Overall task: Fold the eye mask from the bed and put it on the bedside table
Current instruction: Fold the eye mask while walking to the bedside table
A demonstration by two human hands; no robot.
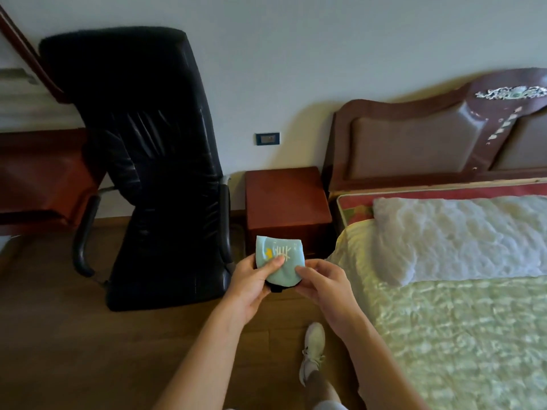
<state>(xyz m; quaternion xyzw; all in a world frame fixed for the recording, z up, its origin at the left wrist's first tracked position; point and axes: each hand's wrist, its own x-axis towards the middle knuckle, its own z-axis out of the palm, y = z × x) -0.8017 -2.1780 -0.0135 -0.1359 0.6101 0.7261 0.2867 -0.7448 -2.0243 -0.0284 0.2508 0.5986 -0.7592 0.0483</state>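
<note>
Two hands hold a folded eye mask [279,260] above the floor.
Left hand [251,287] and right hand [324,287] each pinch its lower edge, thumbs on top; just beyond stands the bare-topped bedside table [285,196], bed [458,306] right.

Bedside table [284,193] top: bare, open from the front.
Left side: black chair [154,161] stands close.
Right side: bed [461,291] touching.

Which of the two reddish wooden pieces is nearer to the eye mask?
The small bedside table between chair and bed, directly behind the eye mask; the desk stands far left.
</note>
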